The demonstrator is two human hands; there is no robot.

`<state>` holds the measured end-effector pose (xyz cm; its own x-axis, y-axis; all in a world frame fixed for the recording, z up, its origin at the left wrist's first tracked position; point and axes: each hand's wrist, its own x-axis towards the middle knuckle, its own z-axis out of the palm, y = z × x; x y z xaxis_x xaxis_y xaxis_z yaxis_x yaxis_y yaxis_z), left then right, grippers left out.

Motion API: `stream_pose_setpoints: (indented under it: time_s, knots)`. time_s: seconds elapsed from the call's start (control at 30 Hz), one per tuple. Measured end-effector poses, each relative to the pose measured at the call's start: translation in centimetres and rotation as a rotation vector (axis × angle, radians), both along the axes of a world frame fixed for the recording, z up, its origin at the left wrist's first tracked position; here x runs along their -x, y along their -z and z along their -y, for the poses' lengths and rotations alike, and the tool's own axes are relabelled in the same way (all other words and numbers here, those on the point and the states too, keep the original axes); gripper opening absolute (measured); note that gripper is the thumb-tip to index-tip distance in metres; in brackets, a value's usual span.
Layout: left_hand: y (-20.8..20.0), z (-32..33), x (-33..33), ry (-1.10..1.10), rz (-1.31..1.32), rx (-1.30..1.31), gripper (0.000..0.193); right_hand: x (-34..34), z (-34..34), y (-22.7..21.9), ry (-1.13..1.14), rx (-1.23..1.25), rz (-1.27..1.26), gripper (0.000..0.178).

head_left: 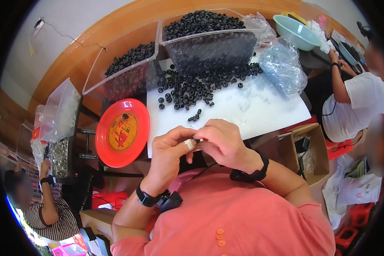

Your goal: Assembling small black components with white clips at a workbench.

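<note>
My left hand (168, 150) and my right hand (226, 141) meet at the front edge of a white board (281, 109). Both are closed, fingertips pinched together. Whatever lies between them is mostly hidden; only a small dark bit shows. White tape (190, 144) wraps my left thumb. Just beyond my fingers lie a few black knobbly pieces (195, 115). Farther back, many small round black parts with holes (192, 91) spread over the board. Left of my left hand sits a red plate (102, 143) with one or two black parts on it.
Behind the board stand a large clear bin (209, 51) and a smaller one (134, 64), both holding black parts. A clear plastic bag (283, 68) and a pale blue basin (295, 32) are at the back right. One person (354, 98) works at right, another (51, 209) at left.
</note>
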<state>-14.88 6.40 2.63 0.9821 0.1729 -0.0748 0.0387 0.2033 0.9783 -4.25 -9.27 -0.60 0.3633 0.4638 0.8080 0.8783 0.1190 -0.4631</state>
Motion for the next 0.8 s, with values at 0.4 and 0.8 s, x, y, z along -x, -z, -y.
stream_pose_setpoints:
  time_s: [0.4,0.8]
  knots:
    - [-2.0,-2.3,4.0,-0.235,-0.065,0.033,0.021,2.2,-5.1,0.1,-0.227,-0.165,-0.146,0.025]
    - [1.3,-2.6,-0.4,-0.007,0.075,-0.131,0.021,-2.3,4.6,0.3,0.318,0.182,0.069,0.017]
